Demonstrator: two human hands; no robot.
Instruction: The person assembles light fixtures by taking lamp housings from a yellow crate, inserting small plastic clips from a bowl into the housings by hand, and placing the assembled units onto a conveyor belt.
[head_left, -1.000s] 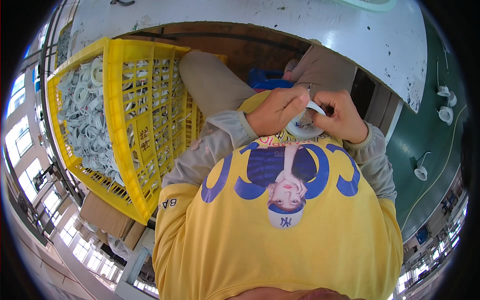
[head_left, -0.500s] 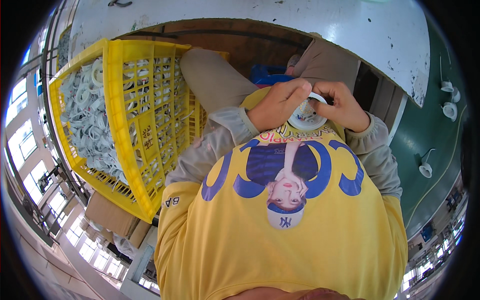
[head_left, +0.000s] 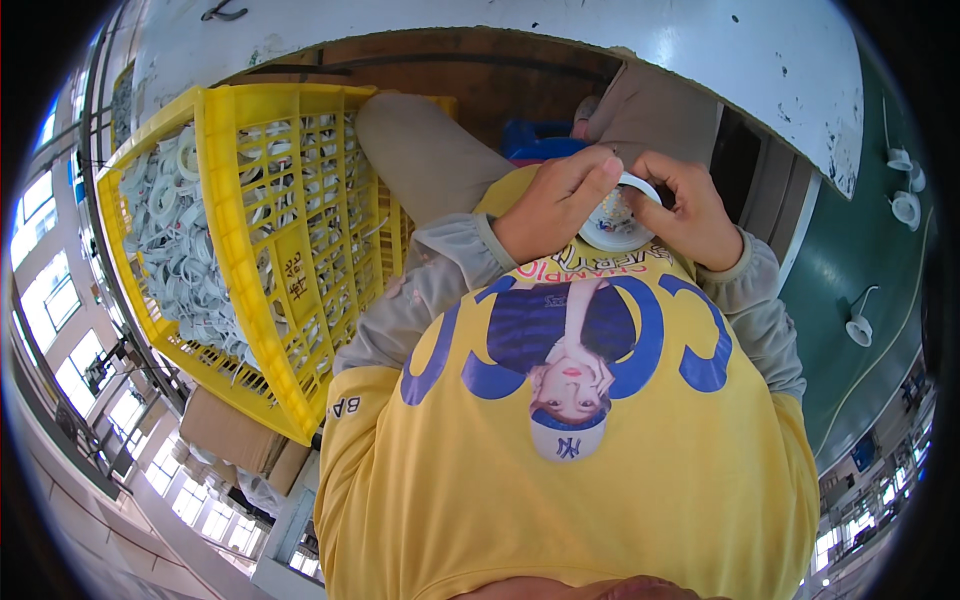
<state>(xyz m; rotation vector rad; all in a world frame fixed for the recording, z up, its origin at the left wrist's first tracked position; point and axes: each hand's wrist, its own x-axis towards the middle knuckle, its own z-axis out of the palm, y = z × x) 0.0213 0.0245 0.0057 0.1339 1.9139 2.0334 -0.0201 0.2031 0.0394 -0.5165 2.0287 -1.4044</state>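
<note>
Above my lap, in front of my chest, both hands hold a small white round lamp housing (head_left: 612,241). Small yellowish and coloured parts (head_left: 611,213) show inside its cup. My left hand (head_left: 555,207) grips the left side of the rim, thumb up along the edge. From the right, my right hand (head_left: 692,212) has its thumb reaching into the cup and its fingers curled behind the rim. Whether a finer part is pinched between the fingertips cannot be made out.
A yellow plastic crate (head_left: 228,190) full of white ring-shaped parts (head_left: 180,255) stands at my left. A white worktable (head_left: 440,18) crosses ahead, with pliers (head_left: 224,14) at its far left. On the right, a green belt (head_left: 840,250) carries several white lamps (head_left: 905,209) with leads.
The housing has turned slightly, and my right thumb sits a little differently in its cup. Both hands keep their hold. The whole view has shifted slightly; lamps on the belt appear slightly lower.
</note>
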